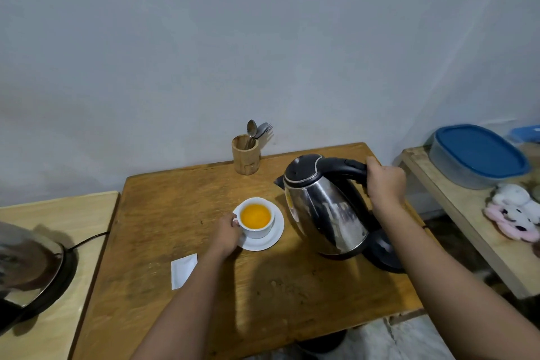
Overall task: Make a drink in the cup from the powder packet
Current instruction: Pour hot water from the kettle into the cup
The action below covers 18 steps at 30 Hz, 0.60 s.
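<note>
A white cup (258, 231) filled with orange liquid stands on a white saucer (273, 238) in the middle of the wooden table (181, 213). My left hand (226, 235) grips the cup at its left side. My right hand (384, 181) is closed around the black handle of a steel kettle (324, 207), which is tilted with its spout toward the cup; its black base (385, 254) lies under and behind it. A white powder packet (182, 270) lies flat on the table, left of my left forearm.
A wooden holder (246, 156) with spoons and a fork stands at the table's back edge. A lidded pot with a cord (29, 266) sits on a lower table at left. At right, a shelf holds a blue-lidded container (479, 155) and soft toys (514, 210).
</note>
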Available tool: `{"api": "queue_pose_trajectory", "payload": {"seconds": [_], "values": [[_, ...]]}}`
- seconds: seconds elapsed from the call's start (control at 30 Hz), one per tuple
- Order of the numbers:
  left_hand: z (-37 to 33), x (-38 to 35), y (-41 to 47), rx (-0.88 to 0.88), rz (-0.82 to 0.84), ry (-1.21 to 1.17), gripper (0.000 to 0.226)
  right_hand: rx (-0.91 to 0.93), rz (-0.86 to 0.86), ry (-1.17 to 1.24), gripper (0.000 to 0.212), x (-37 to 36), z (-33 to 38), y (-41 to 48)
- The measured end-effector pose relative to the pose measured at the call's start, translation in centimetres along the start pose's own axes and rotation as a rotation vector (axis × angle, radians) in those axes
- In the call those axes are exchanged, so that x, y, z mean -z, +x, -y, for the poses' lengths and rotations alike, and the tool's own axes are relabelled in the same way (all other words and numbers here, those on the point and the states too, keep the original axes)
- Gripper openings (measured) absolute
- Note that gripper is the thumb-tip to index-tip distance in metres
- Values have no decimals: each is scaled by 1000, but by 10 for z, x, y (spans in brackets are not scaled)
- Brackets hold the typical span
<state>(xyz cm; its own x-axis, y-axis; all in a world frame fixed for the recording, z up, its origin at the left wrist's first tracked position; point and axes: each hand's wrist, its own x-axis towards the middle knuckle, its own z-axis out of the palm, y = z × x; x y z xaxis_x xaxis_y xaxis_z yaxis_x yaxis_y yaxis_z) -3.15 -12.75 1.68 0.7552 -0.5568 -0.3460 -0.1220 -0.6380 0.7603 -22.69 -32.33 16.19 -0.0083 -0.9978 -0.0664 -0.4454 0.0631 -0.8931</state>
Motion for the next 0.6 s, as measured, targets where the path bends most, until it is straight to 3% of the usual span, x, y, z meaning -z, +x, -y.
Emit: {"api": "queue_pose_trajectory", "payload": {"seconds": [0.17,0.33,0.6], "values": [[-2,-10,-2,54,-74,-76,33,-123,-87,204,30,28,-21,5],[-1,-19,-2,61,-139,-73,34,-107,-235,301,35,53,-36,8],[-3,-30,0,76,-227,-87,32,-277,-442,462,26,85,-61,19]]}}
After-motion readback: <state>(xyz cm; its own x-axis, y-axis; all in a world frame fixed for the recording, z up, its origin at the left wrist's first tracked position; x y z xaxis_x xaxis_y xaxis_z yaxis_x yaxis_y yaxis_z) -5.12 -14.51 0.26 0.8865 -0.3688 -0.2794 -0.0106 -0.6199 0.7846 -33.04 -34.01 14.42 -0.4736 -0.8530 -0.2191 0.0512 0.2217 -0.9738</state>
